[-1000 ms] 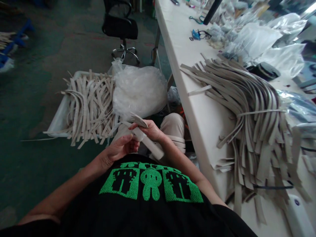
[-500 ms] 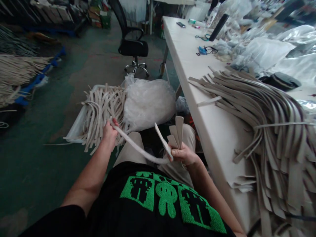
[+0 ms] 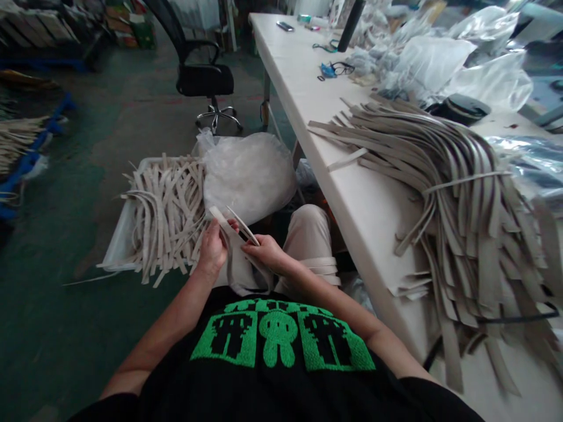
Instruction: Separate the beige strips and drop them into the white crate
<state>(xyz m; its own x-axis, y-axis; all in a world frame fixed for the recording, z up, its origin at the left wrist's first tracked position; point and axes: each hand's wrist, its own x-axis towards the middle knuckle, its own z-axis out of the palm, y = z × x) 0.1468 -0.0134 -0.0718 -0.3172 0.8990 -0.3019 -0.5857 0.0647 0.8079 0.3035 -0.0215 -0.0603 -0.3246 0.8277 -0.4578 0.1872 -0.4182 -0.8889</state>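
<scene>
Pallet [image 3: 29,165] bearing strips, on the floor at far left. Then bin [image 3: 118,237], heaped with pale offcuts [image 3: 169,211]. Left hand [image 3: 213,249] near the bin, grip closed, pinching strip [image 3: 233,241] close to its upper end; strip between both hands, sagging in a curve over the lap. Bag [image 3: 250,173], clear and stuffed, just beside the bin. Right hand [image 3: 266,253] with grip pressed around edge-on strips [image 3: 244,226], pointing up and leftward. Bands [image 3: 323,268] around the right leg. Counter [image 3: 356,217] at right, bearing a large tied bundle [image 3: 481,246]; plastic [image 3: 440,64] piled behind.
</scene>
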